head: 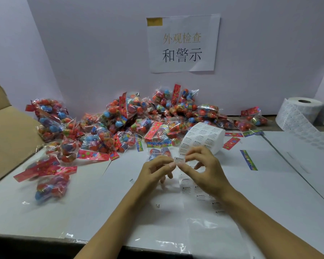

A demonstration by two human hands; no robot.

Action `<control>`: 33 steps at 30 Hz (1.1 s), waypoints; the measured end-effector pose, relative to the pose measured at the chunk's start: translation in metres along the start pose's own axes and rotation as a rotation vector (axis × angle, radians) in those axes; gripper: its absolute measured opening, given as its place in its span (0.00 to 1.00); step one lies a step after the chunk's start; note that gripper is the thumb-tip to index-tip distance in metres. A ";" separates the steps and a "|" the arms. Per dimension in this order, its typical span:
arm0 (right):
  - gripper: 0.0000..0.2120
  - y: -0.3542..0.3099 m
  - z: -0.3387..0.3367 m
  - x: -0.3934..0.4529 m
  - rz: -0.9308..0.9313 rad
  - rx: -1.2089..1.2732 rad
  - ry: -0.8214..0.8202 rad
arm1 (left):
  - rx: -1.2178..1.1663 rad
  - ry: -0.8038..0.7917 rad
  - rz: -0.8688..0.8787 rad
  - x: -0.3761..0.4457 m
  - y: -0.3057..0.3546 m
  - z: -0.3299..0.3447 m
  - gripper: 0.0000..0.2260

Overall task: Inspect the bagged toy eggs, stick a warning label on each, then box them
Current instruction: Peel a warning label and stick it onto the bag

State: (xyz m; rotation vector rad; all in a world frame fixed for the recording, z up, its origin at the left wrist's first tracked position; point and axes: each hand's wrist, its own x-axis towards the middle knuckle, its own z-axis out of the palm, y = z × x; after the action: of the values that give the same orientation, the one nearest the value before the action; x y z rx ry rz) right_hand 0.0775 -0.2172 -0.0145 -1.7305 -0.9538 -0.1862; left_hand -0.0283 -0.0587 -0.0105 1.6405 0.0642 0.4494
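A small white warning label (179, 159) is held above the table between both hands. My left hand (155, 171) pinches its left end and my right hand (204, 169) pinches its right end. Under my right hand runs the label strip (187, 186), which comes off a white label roll (204, 137) lying just behind. A bagged set of toy eggs (158, 153) lies right behind my left fingers. A big heap of bagged toy eggs (138, 116) fills the back of the table. A blurred bag (51, 186) lies at the left, by the cardboard box (9, 135).
A second label roll (303, 111) stands at the back right with spent backing paper (310, 139) trailing forward. Loose header cards (248, 159) lie right of the hands. A paper sign (182, 43) hangs on the back wall. White sheets cover the table (101, 202).
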 end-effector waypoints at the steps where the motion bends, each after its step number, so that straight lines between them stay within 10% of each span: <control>1: 0.04 0.002 -0.001 0.000 -0.006 -0.008 -0.008 | 0.010 -0.010 0.000 0.000 0.000 0.000 0.21; 5: 0.10 0.002 -0.003 0.002 0.033 0.060 0.028 | 0.364 0.145 0.057 0.006 -0.012 0.000 0.11; 10: 0.14 0.003 -0.005 0.004 0.158 0.159 0.099 | 0.944 0.413 -0.147 0.011 -0.026 -0.018 0.25; 23: 0.53 0.009 -0.004 0.008 0.327 0.295 0.049 | 0.042 0.281 0.083 0.008 -0.010 -0.015 0.11; 33: 0.52 0.001 -0.003 0.004 0.257 0.401 -0.038 | -0.060 0.141 -0.070 0.007 -0.010 -0.009 0.21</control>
State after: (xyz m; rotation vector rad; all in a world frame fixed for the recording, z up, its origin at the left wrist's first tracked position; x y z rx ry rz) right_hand 0.0818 -0.2181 -0.0123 -1.4678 -0.7277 0.1946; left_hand -0.0226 -0.0469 -0.0177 1.5416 0.2112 0.5077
